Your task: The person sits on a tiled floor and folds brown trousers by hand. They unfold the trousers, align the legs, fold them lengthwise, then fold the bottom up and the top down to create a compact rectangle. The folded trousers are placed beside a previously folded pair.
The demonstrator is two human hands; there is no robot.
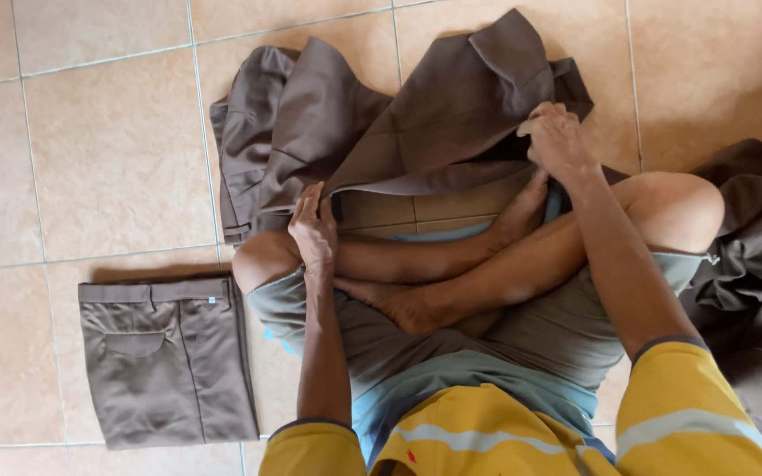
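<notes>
Mid-fold: left hand (313, 225) pinching near edge of brown trousers (381, 132) spread on far floor, right hand (557, 141) clenching right-hand edge; next, probably drawing cloth flat; folded trousers (168, 357) lying near left

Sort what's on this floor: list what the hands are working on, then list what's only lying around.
In hand:
- brown garment, spread on the tiled floor before the crossed legs
- left hand, gripping its lower edge
- right hand, gripping its upper right part

Lying about:
- folded brown trousers, flat on the tiles to the left, untouched
- dark brown cloth heap at the right edge
</notes>
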